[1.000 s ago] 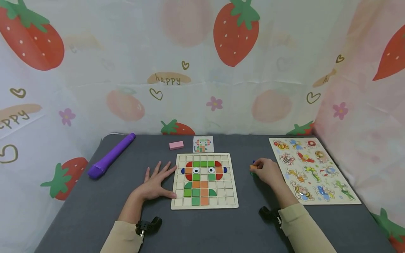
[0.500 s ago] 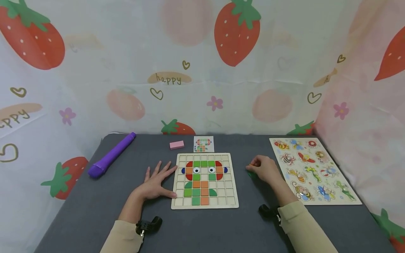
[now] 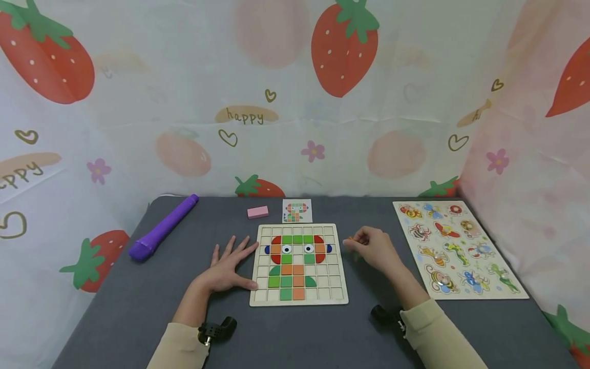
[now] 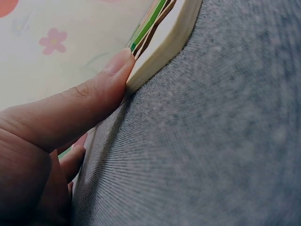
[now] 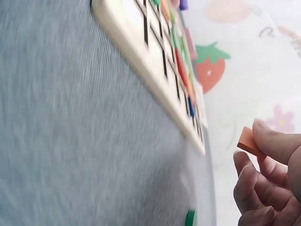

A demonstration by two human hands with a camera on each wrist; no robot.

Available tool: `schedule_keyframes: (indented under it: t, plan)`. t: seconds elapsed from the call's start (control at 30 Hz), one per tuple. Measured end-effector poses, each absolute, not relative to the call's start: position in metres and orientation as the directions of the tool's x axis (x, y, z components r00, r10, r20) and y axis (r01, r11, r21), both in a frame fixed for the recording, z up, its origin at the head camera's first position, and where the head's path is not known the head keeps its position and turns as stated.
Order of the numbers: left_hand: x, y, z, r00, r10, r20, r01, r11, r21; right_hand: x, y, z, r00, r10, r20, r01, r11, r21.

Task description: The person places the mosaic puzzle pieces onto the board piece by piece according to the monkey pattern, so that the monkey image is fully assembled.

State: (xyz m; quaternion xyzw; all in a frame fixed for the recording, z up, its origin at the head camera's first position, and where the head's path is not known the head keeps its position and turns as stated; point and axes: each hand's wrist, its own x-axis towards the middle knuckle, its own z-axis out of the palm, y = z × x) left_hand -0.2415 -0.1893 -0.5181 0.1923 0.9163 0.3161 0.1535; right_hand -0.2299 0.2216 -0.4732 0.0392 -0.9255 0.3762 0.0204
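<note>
A wooden grid board (image 3: 332, 287) lies on the table, with coloured tiles forming a figure with two round eyes. My left hand (image 3: 228, 270) has its fingers spread along the board's left side. In the left wrist view the thumb (image 4: 106, 87) touches the board's edge (image 4: 162, 56). My right hand (image 3: 375, 248), just right of the board and apart from it, pinches a small orange tile (image 5: 251, 142) between thumb and fingers. A green piece (image 5: 190, 218) rests on the cloth near that hand.
Behind the board are a small pattern card (image 3: 297, 210) and a pink block (image 3: 257, 212). A purple microphone-shaped object (image 3: 163, 228) lies at the left. On the right is a board of insect pictures (image 3: 454, 251). A printed curtain (image 3: 295, 154) hangs behind.
My right hand has lifted the orange tile from beside the green piece and moved left, closer to the grid board. My left hand has stayed in place.
</note>
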Motion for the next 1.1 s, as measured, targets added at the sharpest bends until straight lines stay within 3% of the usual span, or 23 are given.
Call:
schedule_keyframes:
  t: [0.5, 0.8, 1.1]
  plan:
    - [-0.241, -0.189, -0.517, -0.878, 0.452, -0.154, 0.262, 0.726, 0.636, -0.207, 0.172, -0.458, -0.984, -0.177, 0.021, -0.132, 0.644, -0.754]
    - [-0.241, -0.192, -0.514, -0.864, 0.469, -0.180, 0.255, 0.719, 0.647, -0.196, 0.143, -0.464, -0.943, -0.330, 0.054, -0.260, 0.621, -0.739]
    - [-0.241, -0.193, -0.511, -0.853, 0.489, -0.184, 0.258, 0.700, 0.666, -0.188, 0.108, -0.473, -0.910, -0.414, -0.001, -0.279, 0.614, -0.738]
